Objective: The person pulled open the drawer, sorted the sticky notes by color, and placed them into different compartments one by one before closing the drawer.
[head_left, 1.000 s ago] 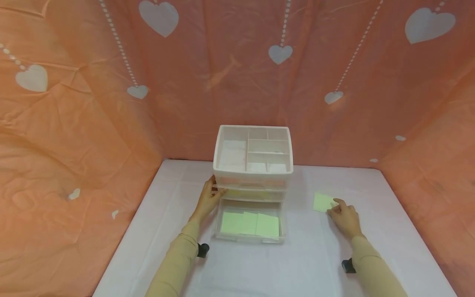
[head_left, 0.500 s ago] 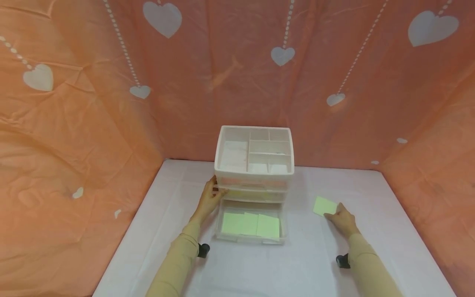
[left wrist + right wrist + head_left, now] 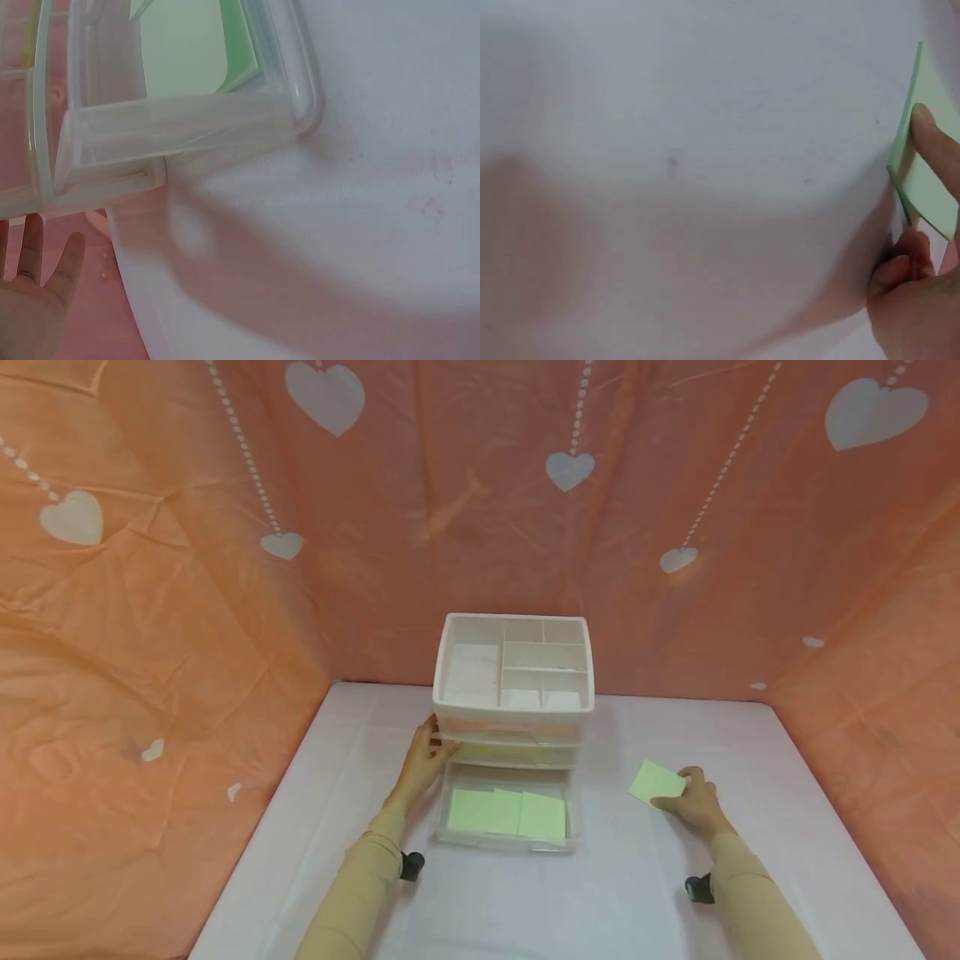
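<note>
A white plastic drawer unit (image 3: 513, 707) stands on the table. Its lowest clear drawer (image 3: 502, 842) is pulled out, with several pale green sticky note pads (image 3: 471, 811) lying side by side in it. My left hand (image 3: 420, 766) touches the unit's left side. In the left wrist view, its fingers (image 3: 67, 270) look straight and spread. To the right of the unit, my right hand (image 3: 699, 803) pinches another green sticky note pad (image 3: 654, 782), tilted up from the table. In the right wrist view, the thumb presses the pad's face (image 3: 928, 176); the other fingers are partly behind it.
The unit's top tray is split into several compartments. Yellow shows through the drawer (image 3: 510, 752) above the pulled-out one. A white cloth covers the table (image 3: 525, 906). Orange curtains (image 3: 480, 543) with white hearts enclose the back and both sides.
My right hand has taken hold of the green sticky note pad and tilted it up, shifting slightly toward me. The left hand and the drawer unit stay in place.
</note>
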`<state>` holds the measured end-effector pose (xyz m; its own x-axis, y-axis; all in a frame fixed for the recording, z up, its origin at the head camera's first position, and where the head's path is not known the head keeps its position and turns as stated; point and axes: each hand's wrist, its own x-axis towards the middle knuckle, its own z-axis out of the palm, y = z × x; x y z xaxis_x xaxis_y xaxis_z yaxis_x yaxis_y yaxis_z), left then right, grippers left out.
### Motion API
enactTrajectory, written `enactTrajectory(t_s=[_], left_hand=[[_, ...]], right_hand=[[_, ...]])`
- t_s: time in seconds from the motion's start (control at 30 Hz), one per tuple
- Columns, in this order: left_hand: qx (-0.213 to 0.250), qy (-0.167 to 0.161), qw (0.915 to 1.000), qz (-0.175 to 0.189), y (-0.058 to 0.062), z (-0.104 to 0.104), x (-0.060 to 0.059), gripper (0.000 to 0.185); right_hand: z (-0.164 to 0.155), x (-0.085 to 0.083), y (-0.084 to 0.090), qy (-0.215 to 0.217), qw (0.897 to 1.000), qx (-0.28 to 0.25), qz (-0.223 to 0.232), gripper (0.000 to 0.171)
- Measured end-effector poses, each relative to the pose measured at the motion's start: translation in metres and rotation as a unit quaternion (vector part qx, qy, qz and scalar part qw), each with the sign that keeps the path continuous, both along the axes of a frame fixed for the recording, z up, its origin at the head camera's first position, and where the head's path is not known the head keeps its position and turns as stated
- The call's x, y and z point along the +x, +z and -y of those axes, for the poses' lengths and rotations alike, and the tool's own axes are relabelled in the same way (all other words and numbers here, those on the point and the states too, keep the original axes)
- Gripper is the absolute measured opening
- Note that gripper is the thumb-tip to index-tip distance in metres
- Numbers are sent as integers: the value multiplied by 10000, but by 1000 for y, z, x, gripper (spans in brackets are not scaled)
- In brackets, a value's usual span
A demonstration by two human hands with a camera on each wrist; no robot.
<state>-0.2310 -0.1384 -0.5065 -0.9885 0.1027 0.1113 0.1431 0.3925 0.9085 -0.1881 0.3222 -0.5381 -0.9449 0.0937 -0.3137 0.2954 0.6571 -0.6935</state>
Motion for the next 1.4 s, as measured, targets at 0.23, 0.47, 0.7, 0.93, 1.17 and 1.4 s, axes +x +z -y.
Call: enactTrajectory(t_s=[0.23, 0.47, 0.7, 0.93, 1.17, 1.4], left_hand=[[73, -5, 10000, 12, -2, 2, -2, 75], [44, -37, 10000, 67, -2, 2, -2, 75], [62, -14, 10000, 76, -3, 1, -3, 76], [74, -16, 9998, 157, -2, 1, -3, 77], [65, 19, 9998, 181, -1, 0, -1, 77], [21, 45, 9998, 187, 0, 0, -1, 76]], right_hand=[[1, 2, -3, 5, 9985, 182, -525, 68], [4, 4, 0, -246, 9938, -120, -1080, 39], [4, 7, 11, -564, 9889, -551, -1257, 36], [7, 10, 16, -749, 9715, -1719, -1453, 38], [21, 13, 20, -507, 9164, -3573, -1733, 19], [48, 14, 28, 45, 9054, -3881, -1721, 17]])
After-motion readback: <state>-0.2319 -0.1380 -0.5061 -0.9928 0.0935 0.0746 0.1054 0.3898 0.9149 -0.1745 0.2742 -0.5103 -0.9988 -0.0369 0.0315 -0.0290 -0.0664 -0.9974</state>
